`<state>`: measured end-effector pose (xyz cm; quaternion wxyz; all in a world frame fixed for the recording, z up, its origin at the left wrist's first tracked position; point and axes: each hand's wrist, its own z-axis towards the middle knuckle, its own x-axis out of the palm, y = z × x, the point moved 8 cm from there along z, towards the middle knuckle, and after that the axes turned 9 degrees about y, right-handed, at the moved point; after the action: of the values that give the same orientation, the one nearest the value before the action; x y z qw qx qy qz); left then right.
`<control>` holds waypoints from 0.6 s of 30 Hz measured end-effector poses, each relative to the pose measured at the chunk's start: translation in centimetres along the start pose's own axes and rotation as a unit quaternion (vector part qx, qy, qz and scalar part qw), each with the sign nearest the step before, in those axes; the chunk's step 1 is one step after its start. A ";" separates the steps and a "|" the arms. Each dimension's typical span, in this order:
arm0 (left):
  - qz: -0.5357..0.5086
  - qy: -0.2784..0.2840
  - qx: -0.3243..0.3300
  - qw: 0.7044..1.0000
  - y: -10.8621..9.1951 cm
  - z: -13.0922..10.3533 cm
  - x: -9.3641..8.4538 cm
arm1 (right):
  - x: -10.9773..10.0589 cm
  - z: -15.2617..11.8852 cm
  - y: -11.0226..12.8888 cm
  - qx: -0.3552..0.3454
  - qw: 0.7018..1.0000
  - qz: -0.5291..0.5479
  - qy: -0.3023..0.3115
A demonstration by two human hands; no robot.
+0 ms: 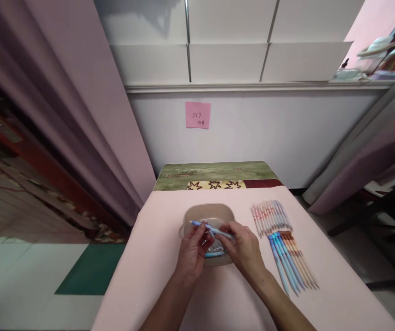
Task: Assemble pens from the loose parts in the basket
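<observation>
A light blue pen (214, 229) is held between both hands, above a beige basin (209, 210). My left hand (193, 248) pinches the pen near its darker blue end, which points to the upper left. My right hand (242, 243) grips the paler end at the right. Inside the basin, below my hands, lie a blue pen (214, 253) and some small clear parts that are hard to make out. To the right, blue pens (285, 262) lie in a row beside brown and cream pens (299, 259).
Behind those rows, a batch of red, white and grey pens (271, 217) lies side by side. The pink-covered table (149, 257) has a green patterned far edge (214, 171). A pink note (197, 115) is on the wall behind.
</observation>
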<state>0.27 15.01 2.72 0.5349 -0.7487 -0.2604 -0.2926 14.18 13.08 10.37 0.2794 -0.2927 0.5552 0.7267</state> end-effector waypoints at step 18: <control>0.034 -0.044 0.007 0.998 -0.1 -0.3 -0.6 | 1.4 -0.4 0.6 -0.050 0.998 -0.012 -0.032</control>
<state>-0.27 14.75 2.46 0.5378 -0.7656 -0.2601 -0.2387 12.84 12.72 9.59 0.2908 -0.2896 0.5056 0.7589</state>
